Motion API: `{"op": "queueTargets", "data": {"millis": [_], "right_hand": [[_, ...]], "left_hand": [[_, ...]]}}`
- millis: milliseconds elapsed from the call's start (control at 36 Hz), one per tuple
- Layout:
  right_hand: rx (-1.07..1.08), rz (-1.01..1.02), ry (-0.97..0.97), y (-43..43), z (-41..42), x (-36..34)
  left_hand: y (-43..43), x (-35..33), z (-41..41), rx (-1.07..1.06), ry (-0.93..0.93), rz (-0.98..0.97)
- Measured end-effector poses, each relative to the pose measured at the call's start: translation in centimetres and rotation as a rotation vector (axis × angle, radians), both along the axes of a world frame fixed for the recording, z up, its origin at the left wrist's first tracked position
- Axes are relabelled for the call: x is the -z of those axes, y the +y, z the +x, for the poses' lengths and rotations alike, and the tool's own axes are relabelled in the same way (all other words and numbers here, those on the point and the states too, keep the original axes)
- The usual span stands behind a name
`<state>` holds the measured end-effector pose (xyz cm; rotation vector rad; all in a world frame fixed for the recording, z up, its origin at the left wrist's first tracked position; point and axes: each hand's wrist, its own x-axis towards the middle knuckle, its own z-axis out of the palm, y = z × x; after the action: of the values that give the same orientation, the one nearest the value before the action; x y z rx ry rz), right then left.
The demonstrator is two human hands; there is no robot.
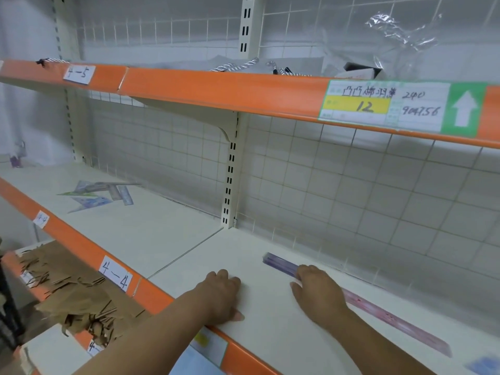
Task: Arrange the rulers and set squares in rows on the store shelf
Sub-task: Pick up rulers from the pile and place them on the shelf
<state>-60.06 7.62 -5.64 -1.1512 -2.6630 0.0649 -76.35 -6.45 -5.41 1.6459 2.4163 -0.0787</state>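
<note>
Two hands lie on the cream store shelf [270,334], both reaching in over its orange front edge [151,293]. The left hand [220,292] rests palm down on the bare shelf board just behind that edge, with the thumb stretched out to the right, and holds nothing. The right hand [318,292] lies on a long purple-pink ruler [392,318], its bent fingers [307,270] draped over the far part of it. Whether they pinch the ruler or only press on it cannot be told.

The ruler lies flat near the white wire-grid back [351,190], running from behind the right hand's fingertips toward the lower right. One end sticks out just beyond the fingers; the longer stretch runs out beside the wrist and forearm. The two hands are apart, with bare shelf between them.

Well to the left on the same level, past the slotted upright [230,185], a loose pile of set squares and rulers [100,194] lies crisscrossed. A blurred blue item [484,366] shows at the bottom right corner.

A handwritten "4-4" label [115,273] sticks to the orange edge. The shelf above [216,87] carries a price tag [384,104] with a green arrow, and crumpled clear plastic [400,33] sits on top. Torn brown paper [70,290] fills the level below.
</note>
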Motion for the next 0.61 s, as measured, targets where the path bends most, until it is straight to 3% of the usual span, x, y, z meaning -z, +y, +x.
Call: {"op": "queueTargets", "data": {"millis": [222, 417, 611], "right_hand": [[-0.091, -0.135, -0.208, -4.0, 1.6, -0.5], [-0.077, -0.147, -0.247, -6.0, 2.9, -1.4], [-0.056, -0.147, -0.265, -7.6, 4.1, -2.1]], "left_hand": [[-0.5, 0.2, 0.4, 0.014, 0.029, 0.052], [-1.7, -0.1, 2.0, 0.026, 0.031, 0.274], [-2.7, -0.9, 3.1, 0.038, 0.070, 0.323]]}}
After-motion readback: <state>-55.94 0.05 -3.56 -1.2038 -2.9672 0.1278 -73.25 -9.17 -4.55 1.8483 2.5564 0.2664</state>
